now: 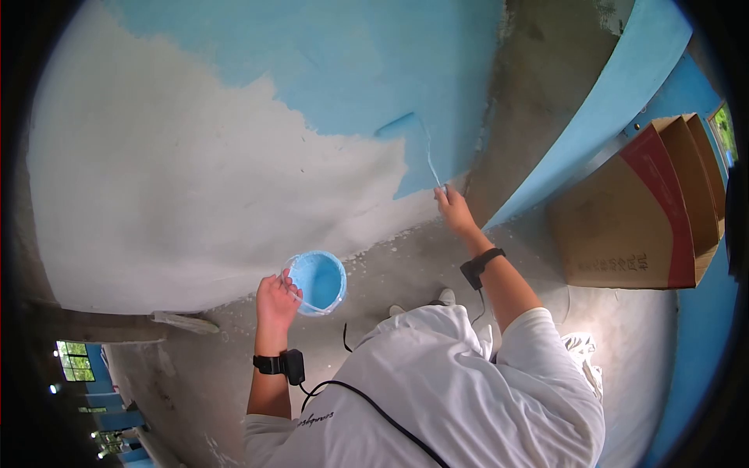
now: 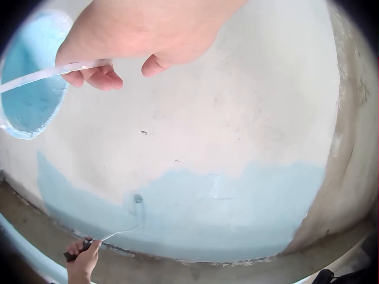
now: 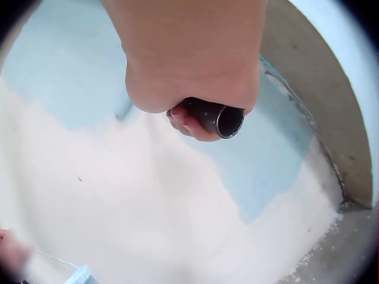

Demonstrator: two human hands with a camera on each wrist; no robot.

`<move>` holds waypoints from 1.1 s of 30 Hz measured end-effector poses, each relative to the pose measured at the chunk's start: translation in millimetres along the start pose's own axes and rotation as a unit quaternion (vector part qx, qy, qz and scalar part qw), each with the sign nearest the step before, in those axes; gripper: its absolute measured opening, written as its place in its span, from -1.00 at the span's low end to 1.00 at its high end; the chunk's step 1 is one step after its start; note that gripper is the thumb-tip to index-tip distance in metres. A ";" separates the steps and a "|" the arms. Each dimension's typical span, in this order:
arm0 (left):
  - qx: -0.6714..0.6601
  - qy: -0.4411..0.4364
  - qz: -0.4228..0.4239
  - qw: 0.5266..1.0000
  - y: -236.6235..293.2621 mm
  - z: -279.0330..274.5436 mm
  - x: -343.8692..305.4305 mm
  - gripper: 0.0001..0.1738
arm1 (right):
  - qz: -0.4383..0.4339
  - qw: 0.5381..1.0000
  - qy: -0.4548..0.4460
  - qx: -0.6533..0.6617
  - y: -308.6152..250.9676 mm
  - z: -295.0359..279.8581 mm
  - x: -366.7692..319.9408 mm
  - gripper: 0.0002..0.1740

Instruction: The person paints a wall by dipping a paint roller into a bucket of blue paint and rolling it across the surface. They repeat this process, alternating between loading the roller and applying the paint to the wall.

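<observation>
My right hand (image 1: 455, 212) grips the dark handle (image 3: 216, 118) of a paint roller (image 1: 396, 123), fingers wrapped round it in the right wrist view. The roller's thin metal frame reaches up to its blue-coated sleeve, which lies against the blue-painted part of the wall (image 1: 351, 70). From my left hand (image 1: 278, 303) hangs a bucket (image 1: 341, 292) coated inside with light blue paint. Its white bail handle (image 2: 41, 77) passes over the curled fingers in the left wrist view. The bucket's mouth faces up, level with my left hand.
Bare whitish wall (image 1: 172, 179) borders the blue paint along a ragged edge. A grey-brown unpainted strip (image 1: 538, 86) runs down the right side. On the right stands an open cardboard box (image 1: 616, 222). Paint specks dot the concrete floor (image 1: 406, 257); a black cable (image 1: 382, 409) crosses the white shirt.
</observation>
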State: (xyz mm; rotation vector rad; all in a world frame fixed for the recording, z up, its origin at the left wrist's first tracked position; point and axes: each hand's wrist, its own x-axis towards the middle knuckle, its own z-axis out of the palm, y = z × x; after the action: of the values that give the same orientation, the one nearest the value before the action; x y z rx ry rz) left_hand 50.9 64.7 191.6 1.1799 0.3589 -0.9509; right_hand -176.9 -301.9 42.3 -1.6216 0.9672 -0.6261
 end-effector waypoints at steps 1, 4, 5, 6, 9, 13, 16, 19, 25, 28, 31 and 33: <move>-0.001 0.003 0.002 1.000 -0.5 0.9 -2.8 -0.68 | 0.019 1.000 -0.006 0.005 14.0 2.9 -2.5 -0.56; 0.012 0.007 0.007 1.000 -2.0 2.9 -8.7 -0.67 | 0.028 0.999 0.017 -0.008 31.9 5.8 -9.1 -0.54; 0.008 0.001 0.003 1.000 -2.5 2.7 -9.1 -0.67 | 0.050 0.999 0.006 -0.015 34.1 3.4 -8.2 -0.52; 0.004 -0.007 -0.001 1.000 -2.2 2.5 -8.5 -0.67 | 0.053 0.999 0.005 -0.013 29.6 -0.3 -8.2 -0.52; 0.013 0.010 0.001 1.000 -1.8 1.5 -1.7 -0.67 | 0.021 1.000 -0.013 0.013 10.5 -14.4 -4.5 -0.52; 0.014 0.011 0.000 1.000 -3.4 -5.0 8.4 -0.68 | 0.001 0.998 -0.027 0.057 -41.2 -27.3 6.8 -0.55; 0.009 0.012 -0.012 1.000 -3.4 -7.9 13.1 -0.68 | -0.015 0.994 -0.028 0.100 -52.0 -17.8 18.1 -0.57; 0.007 0.026 -0.018 0.999 -4.4 -8.8 16.3 -0.67 | -0.012 1.000 0.001 0.023 -9.8 8.1 25.6 -0.57; 0.004 0.032 -0.004 0.999 -6.7 -5.4 9.9 -0.63 | 0.043 0.999 0.012 -0.031 64.3 30.3 5.3 -0.50; 0.017 0.009 -0.006 1.000 -5.6 -8.0 11.9 -0.67 | 0.079 0.996 -0.005 -0.042 77.9 31.6 2.2 -0.46; 0.019 0.020 -0.016 0.999 -4.9 -6.3 14.5 -0.66 | 0.102 0.994 -0.032 -0.027 65.3 25.9 -0.6 -0.44; 0.015 0.027 -0.015 0.999 -3.9 -7.3 17.3 -0.64 | 0.095 0.995 -0.031 -0.022 54.5 24.9 -3.5 -0.46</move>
State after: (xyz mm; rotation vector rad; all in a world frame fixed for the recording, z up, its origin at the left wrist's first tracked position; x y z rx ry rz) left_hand 59.6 63.4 174.5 1.2330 0.4086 -0.9544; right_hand -173.4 -289.7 -16.4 -1.5565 1.0799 -0.4253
